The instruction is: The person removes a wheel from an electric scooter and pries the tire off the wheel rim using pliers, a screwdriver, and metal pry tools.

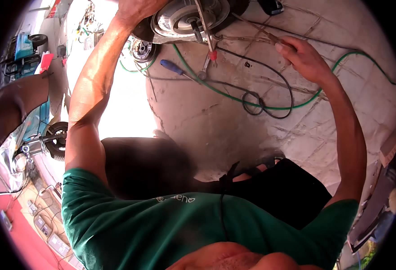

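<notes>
A wheel with a round metal hub (180,22) and dark tyre lies at the top edge, partly cut off. My left hand (140,8) is at the wheel's left side; its fingers run out of view. To the right, my right hand (306,62) is closed around a long thin rod-like tool (257,28), which slants up and left toward the wheel. The tool's exact kind cannot be made out. Across the hub lies a long metal piece with a red end (213,55). A wrench (203,71) and a blue-handled screwdriver (172,67) rest on the floor below the wheel.
A green cable (225,93) and a looped black cable (254,108) cross the tiled floor (310,135). Another round metal part (141,50) sits beside the wheel. Blue scooter-like vehicles (24,47) stand at left, above a board with chargers (56,243).
</notes>
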Action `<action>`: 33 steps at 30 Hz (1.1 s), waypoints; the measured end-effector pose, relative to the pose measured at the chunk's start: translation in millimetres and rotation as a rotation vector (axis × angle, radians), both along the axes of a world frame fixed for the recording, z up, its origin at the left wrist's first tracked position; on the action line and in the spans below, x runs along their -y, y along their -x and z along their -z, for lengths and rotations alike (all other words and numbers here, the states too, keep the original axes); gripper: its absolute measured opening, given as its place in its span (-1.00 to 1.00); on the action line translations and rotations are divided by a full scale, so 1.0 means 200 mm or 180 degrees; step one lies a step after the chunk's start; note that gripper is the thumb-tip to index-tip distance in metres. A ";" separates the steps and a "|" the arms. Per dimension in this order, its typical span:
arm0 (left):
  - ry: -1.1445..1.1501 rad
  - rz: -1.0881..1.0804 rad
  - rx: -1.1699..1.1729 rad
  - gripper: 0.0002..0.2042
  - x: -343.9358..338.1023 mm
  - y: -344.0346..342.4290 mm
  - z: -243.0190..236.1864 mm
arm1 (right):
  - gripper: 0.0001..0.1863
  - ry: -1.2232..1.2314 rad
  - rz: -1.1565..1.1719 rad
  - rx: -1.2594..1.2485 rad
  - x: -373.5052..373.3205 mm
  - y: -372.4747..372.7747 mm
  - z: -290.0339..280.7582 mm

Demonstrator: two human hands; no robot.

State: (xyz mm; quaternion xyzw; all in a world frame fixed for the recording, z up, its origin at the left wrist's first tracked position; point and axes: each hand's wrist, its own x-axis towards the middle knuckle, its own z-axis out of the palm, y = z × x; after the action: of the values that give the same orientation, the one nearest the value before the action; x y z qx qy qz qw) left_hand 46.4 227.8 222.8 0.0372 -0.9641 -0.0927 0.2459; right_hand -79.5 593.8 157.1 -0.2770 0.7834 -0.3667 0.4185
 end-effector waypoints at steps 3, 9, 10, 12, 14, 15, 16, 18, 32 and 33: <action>0.0033 -0.0028 0.0070 -0.44 -0.05 0.02 -0.05 | -0.51 0.0115 -0.0354 -0.1149 0.08 0.14 0.00; 0.0129 -0.0133 0.0093 -0.45 -0.05 -0.01 -0.05 | -0.51 0.0100 -0.0482 -0.1308 0.20 0.31 0.02; 0.0131 -0.0134 0.0111 -0.45 -0.06 -0.01 -0.05 | -0.54 -0.0004 -0.0593 -0.1460 0.22 0.34 0.00; 0.0075 -0.0032 0.0067 -0.45 -0.07 0.03 -0.03 | -0.61 -0.0251 -0.0762 -0.1767 0.24 0.42 -0.06; 0.0057 -0.0034 0.0034 -0.46 -0.07 0.02 -0.03 | -0.66 -0.0436 -0.1027 -0.2067 0.31 0.47 -0.12; 0.0095 -0.0048 0.0009 -0.46 -0.06 -0.02 -0.06 | -0.66 -0.0394 -0.1066 -0.2071 0.37 0.48 -0.15; 0.0133 -0.0063 -0.0014 -0.47 -0.05 -0.05 -0.08 | -0.68 -0.0389 -0.1023 -0.1886 0.42 0.49 -0.19; 0.0082 -0.0132 0.0072 -0.47 -0.05 -0.03 -0.06 | -0.71 -0.0469 -0.0938 -0.1695 0.44 0.50 -0.14; -0.0189 -0.0247 0.0027 -0.43 -0.08 -0.04 -0.02 | -0.72 0.0842 0.1444 0.3546 0.40 -0.20 0.17; -0.0048 -0.0190 -0.0041 -0.43 -0.08 -0.05 -0.01 | -0.72 0.0821 0.1433 0.3549 0.43 -0.26 0.18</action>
State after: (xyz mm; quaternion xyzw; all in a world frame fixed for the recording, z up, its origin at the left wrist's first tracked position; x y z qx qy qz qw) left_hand 55.6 243.7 225.6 0.0672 -0.9603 -0.0928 0.2545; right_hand -28.2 508.0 120.7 0.0804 0.4351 -0.6276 0.6406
